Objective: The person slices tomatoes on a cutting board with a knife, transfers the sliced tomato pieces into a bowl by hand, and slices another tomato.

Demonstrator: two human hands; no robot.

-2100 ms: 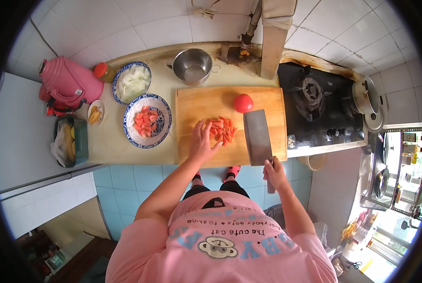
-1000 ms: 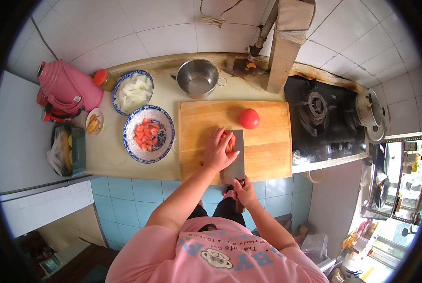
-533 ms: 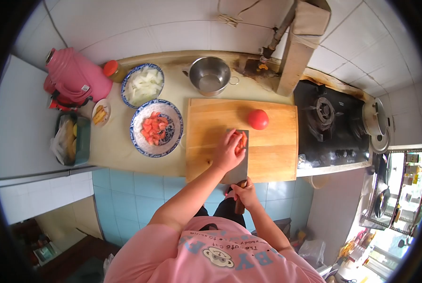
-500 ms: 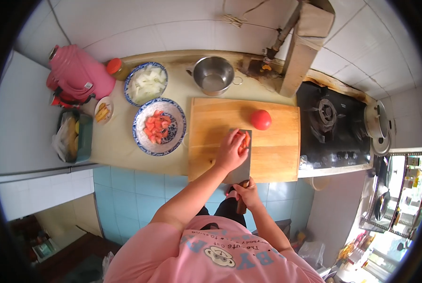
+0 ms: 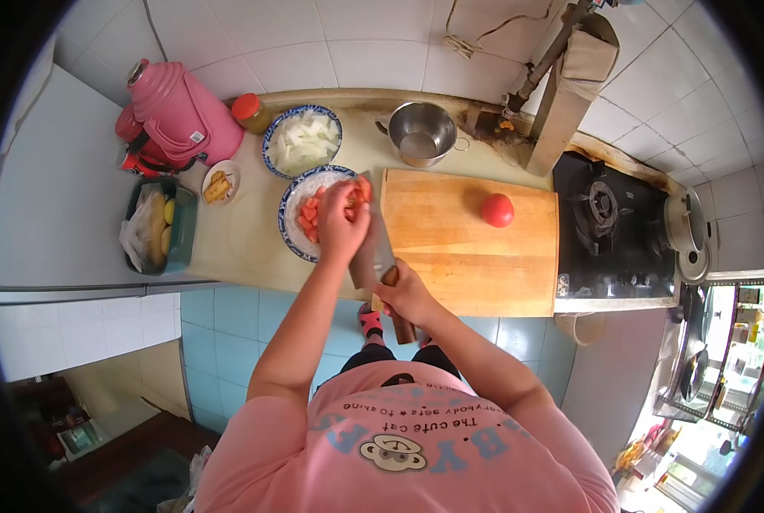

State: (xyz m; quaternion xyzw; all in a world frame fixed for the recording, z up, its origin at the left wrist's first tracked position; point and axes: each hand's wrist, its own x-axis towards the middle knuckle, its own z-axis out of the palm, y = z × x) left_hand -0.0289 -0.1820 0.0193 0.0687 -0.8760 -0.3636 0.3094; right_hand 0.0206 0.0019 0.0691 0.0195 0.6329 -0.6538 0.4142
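Note:
My right hand (image 5: 408, 295) is closed around the wooden handle of a cleaver (image 5: 372, 263), whose broad blade points away from me, between the bowl and the board. Curled over the blade's far end, my left hand (image 5: 344, 227) holds cut tomato pieces (image 5: 364, 189) at the right edge of a blue-and-white bowl (image 5: 285, 224). More chopped tomato (image 5: 308, 221) lies inside that bowl, partly covered by my left hand. On the wooden cutting board (image 5: 459, 261), to the right, sits one whole tomato (image 5: 497, 210).
Behind the bowl stands a patterned plate (image 5: 267, 154) of pale slices. A steel pot (image 5: 422, 137) is at the back, a black gas stove (image 5: 608, 248) on the right. Farther left are a small dish (image 5: 231, 184), a red-lidded jar (image 5: 249, 111), a pink thermos (image 5: 185, 115) and a green bin (image 5: 184, 224).
Both hands have moved left with the cleaver, from above the cutting board to the bowl's right edge, carrying the tomato pieces along. The view has shifted a little.

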